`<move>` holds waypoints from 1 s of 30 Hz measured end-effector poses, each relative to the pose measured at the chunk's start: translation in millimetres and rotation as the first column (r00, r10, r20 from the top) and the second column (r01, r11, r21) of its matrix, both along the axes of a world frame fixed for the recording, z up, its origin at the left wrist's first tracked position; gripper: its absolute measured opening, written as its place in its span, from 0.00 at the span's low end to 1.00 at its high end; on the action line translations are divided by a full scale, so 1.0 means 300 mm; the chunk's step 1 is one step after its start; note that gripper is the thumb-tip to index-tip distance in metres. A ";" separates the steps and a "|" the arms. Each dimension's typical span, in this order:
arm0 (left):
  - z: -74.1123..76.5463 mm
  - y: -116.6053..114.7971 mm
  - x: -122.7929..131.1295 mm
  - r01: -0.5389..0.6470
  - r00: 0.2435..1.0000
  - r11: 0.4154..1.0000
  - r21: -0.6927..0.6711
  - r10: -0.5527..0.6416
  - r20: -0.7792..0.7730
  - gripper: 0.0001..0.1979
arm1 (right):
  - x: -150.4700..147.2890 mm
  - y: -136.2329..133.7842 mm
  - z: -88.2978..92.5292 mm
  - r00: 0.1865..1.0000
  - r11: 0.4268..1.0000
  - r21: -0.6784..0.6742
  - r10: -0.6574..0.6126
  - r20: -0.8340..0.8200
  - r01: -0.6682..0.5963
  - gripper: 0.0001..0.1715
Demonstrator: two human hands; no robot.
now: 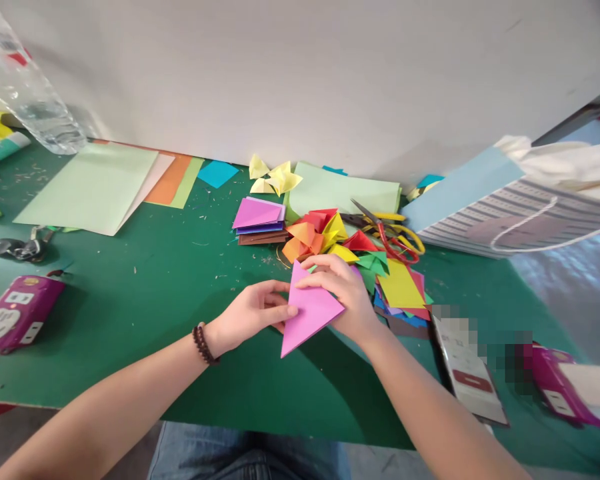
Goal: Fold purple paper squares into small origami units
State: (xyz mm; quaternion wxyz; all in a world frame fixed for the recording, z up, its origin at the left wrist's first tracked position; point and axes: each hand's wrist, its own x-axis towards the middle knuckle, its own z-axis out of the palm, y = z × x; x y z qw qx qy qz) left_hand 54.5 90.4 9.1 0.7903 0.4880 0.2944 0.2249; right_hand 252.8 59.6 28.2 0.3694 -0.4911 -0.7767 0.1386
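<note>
A pink sheet of paper folded into a triangle point(311, 308) is held up over the green table between both hands. My left hand point(253, 312) pinches its left edge, thumb on the front face and fingers behind. My right hand point(347, 293) grips its upper right side, fingers lying across the front; its thumb is hidden. Just beyond the hands lie folded paper pieces in orange point(303, 240), yellow point(334, 230), red point(361, 241) and green point(373, 267). A stack of folded purple and brown papers point(260, 217) sits left of them.
Red-handled scissors point(380, 230) lie behind the pile. Square coloured papers point(403, 287) and a phone point(467, 373) are at right, near a striped paper bag point(520, 207). Large paper sheets point(90, 187), a plastic bottle point(40, 100), keys point(25, 248) and a purple power strip point(23, 313) occupy the left.
</note>
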 end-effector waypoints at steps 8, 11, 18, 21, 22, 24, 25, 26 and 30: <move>0.015 0.027 -0.011 -0.246 0.968 0.969 0.004 0.246 -0.054 0.19 | 0.001 -0.002 -0.091 0.823 0.943 -0.318 -0.260 -0.505 0.102 0.17; 0.012 0.032 -0.011 -0.279 0.957 0.960 0.009 0.278 -0.080 0.18 | 0.012 -0.002 -0.082 0.755 0.900 -0.437 -0.283 -0.592 -0.005 0.19; 0.007 0.025 -0.001 -0.220 0.970 0.975 0.026 0.221 -0.096 0.21 | 0.001 -0.019 -0.050 0.877 0.946 -0.325 -0.161 -0.452 0.006 0.17; 0.013 0.016 0.000 -0.177 0.984 0.984 -0.033 0.176 -0.023 0.27 | -0.005 -0.026 -0.040 0.967 0.995 -0.065 0.058 -0.249 -0.077 0.19; 0.016 0.014 -0.001 -0.167 0.986 0.985 -0.049 0.167 -0.006 0.29 | -0.008 -0.026 -0.038 0.976 0.993 0.004 0.114 -0.183 -0.115 0.20; 0.022 0.014 -0.005 -0.155 0.988 0.985 -0.072 0.156 -0.001 0.28 | -0.015 -0.025 -0.040 0.980 0.982 0.090 0.175 -0.096 -0.167 0.21; 0.023 0.016 -0.008 -0.151 0.989 0.984 -0.090 0.151 -0.008 0.26 | -0.020 -0.025 -0.043 0.980 0.979 0.110 0.182 -0.078 -0.173 0.21; 0.024 0.019 -0.012 -0.149 0.989 0.981 -0.121 0.148 -0.013 0.24 | -0.023 -0.025 -0.047 0.982 0.979 0.119 0.173 -0.077 -0.163 0.21; 0.019 0.041 -0.031 -0.233 0.971 0.922 -0.310 0.236 -0.026 0.14 | -0.026 -0.024 -0.075 0.970 0.997 -0.028 -0.077 -0.233 0.072 0.18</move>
